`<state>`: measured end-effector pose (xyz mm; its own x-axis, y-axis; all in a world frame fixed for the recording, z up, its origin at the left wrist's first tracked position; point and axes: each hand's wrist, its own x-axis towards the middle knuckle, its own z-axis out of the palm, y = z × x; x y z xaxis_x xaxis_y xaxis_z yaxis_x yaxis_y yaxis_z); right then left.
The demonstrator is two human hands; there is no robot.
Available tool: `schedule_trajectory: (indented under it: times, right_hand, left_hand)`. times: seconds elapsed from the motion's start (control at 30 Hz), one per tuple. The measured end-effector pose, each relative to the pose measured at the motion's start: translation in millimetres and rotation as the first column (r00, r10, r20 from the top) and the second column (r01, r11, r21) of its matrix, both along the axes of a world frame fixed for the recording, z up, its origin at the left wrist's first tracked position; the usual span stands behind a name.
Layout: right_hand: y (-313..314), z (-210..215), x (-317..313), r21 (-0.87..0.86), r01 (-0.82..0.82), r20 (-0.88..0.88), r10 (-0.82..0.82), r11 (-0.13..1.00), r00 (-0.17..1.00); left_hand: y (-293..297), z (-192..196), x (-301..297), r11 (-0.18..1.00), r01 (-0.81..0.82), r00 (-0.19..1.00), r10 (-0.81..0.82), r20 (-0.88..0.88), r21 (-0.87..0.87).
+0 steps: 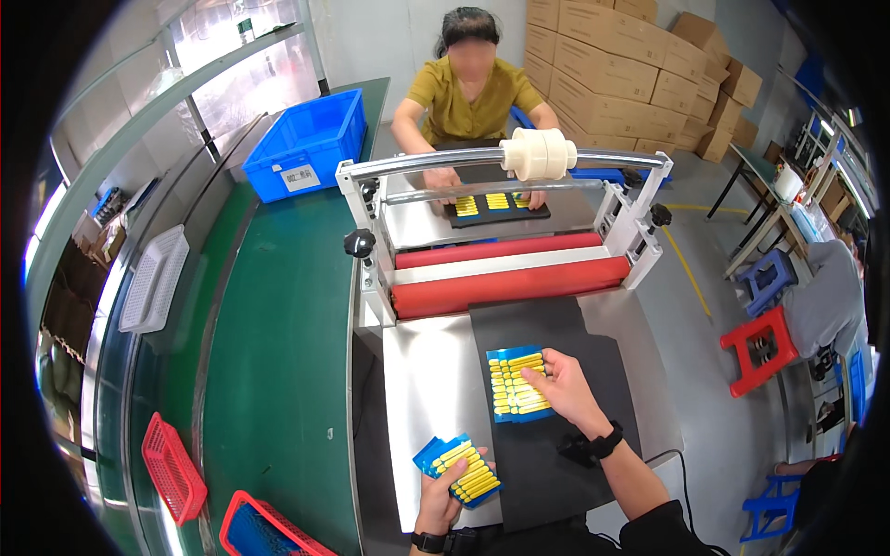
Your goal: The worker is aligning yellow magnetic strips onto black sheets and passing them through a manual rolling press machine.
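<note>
My left hand (438,502) is closed around a small fanned stack of blue sheets with yellow strips (471,477), thumb on top, over the bare metal at the near left. Farther right, my right hand (570,394) pinches another blue sheet with yellow strips (513,387), which is over the black mat (547,473). The sheet's right edge is under my thumb, and the fingers beneath are partly hidden. Whether it touches the mat I cannot tell. Beyond the mat stands a roller machine with red rollers (514,289) and a white frame.
Across the machine, a person (473,102) has both hands at a black mat (501,221) bearing yellow-striped pieces. To the left, a green conveyor (278,352) holds a blue crate (311,139). Red baskets (176,468) are at near left; stools (760,343) and boxes (612,74) are at right.
</note>
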<state>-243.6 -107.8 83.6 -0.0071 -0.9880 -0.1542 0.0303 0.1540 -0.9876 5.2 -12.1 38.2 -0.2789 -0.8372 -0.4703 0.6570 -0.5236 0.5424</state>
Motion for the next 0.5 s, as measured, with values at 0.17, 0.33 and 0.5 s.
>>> schedule_trajectory:
  times: [0.17, 0.33, 0.5]
  right_hand:
    - [1.8, -5.3, -7.6, 0.001, 0.024, 0.012, -0.024, 1.0, 1.0]
    - [-2.7, -5.5, -11.2, 0.019, -0.019, -0.004, 0.019, 1.0, 1.0]
    - [-3.4, -11.8, -14.4, -0.041, 0.023, -0.19, -0.03, 0.999, 0.981]
  left_hand:
    - [2.1, -5.3, -7.5, 1.0, -0.005, 1.0, 0.005, -0.028, 0.006]
    - [5.3, -4.5, -10.7, 0.999, -0.019, 1.0, 0.018, -0.017, -0.03]
    - [6.1, 1.0, -13.9, 0.998, -0.038, 0.999, 0.039, 0.02, -0.04]
